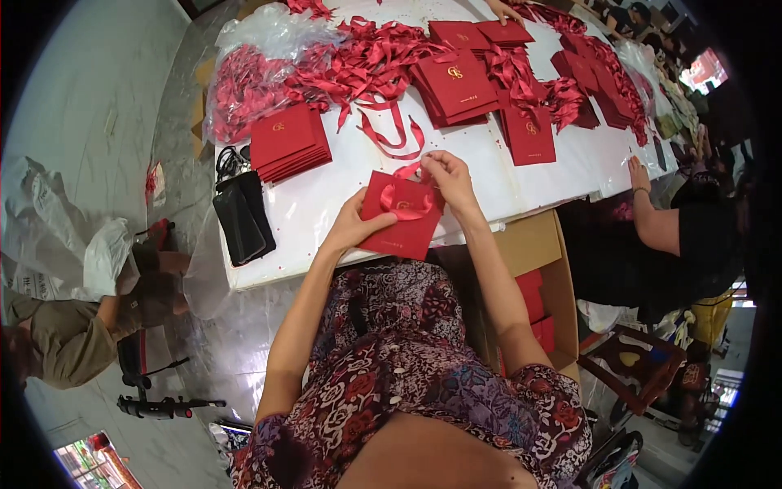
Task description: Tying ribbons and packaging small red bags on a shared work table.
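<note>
A small red paper gift bag (pixel 404 238) is held just over the near edge of the white table. My left hand (pixel 355 225) grips its left side, thumb lying across the front. A shiny red ribbon handle (pixel 407 213) loops over the bag's front. At the top right corner my right hand (pixel 450 181) is closed in a pinch on a red ribbon (pixel 407 170) by the bag's upper edge; the fingers partly hide it. Just beyond lies a loose ribbon (pixel 399 151) on the table.
Stacked red bags (pixel 287 145) sit at left, beside a black phone (pixel 236 222). Another bag stack (pixel 456 91) and heaped ribbons (pixel 358 59) lie farther back. A cardboard box (pixel 538 236) with red bags stands at right. A co-worker's hand (pixel 639 174) rests on the table's right edge.
</note>
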A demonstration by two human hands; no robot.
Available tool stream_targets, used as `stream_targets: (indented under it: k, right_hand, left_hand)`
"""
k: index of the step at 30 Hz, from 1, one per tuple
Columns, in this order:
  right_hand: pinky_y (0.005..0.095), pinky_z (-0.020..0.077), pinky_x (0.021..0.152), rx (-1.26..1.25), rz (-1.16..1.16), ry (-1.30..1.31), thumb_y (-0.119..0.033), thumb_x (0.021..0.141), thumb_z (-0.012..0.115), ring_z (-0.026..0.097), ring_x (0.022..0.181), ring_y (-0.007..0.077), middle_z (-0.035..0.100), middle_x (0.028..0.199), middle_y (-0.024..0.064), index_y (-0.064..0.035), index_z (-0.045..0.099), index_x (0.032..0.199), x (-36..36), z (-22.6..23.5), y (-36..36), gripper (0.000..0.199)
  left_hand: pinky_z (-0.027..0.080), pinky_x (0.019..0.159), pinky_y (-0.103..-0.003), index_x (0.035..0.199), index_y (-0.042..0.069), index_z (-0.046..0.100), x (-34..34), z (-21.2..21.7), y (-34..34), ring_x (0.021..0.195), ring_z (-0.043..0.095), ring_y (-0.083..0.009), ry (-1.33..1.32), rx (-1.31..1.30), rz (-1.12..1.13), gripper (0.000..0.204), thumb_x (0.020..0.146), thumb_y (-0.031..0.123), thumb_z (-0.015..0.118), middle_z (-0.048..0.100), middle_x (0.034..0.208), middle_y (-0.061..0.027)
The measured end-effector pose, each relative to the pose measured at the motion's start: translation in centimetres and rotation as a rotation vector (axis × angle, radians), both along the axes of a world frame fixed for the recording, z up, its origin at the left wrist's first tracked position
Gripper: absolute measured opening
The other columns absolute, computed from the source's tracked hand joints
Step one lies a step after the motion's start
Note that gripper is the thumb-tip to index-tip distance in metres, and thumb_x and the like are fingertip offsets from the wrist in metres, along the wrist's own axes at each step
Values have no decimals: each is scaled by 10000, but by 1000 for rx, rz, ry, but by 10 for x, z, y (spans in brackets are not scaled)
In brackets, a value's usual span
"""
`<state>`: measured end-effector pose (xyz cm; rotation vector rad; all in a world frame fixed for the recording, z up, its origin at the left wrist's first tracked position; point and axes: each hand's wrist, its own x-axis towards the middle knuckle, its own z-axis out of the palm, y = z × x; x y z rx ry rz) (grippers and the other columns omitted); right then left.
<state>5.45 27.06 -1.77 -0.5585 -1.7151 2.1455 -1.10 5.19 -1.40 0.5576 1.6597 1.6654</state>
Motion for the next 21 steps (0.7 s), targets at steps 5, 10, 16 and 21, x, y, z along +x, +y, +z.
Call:
stream_targets:
  k: [5,10,16,21]
  right_hand:
    - [183,414,583,56,-20,18,-109,920,662,515,626,33,626,747,-7,6,659,942,-11,11,-6,117]
    - [194,418,569,288,-102,58,-124,893,676,517,624,33,621,723,-20,24,670,923,-28,-6,20,151]
    - [221,479,637,370,-132,59,-162,884,693,595,680,66,686,767,31,25,704,925,-34,-20,25,192]
    - [231,507,712,441,-218,22,-215,920,685,619,859,81,673,1035,73,-1,547,1293,1,-4,30,452]
  left_hand:
    - [465,1007,-325,1366,3,473,15,3,-2,1140,588,-174,-35,82,-29,660,779,15,775,624,1233,-90]
    - [450,1006,-331,1367,-2,458,38,7,-6,1134,583,-180,129,7,-86,656,776,-3,741,626,1220,-106]
    - [466,987,-327,1354,-12,464,48,16,-11,1113,594,-181,76,38,-2,631,781,-16,729,634,1192,-105]
    - [512,931,-321,1320,-6,487,32,26,-10,1065,625,-181,-61,109,281,562,807,-36,713,643,1187,-106]
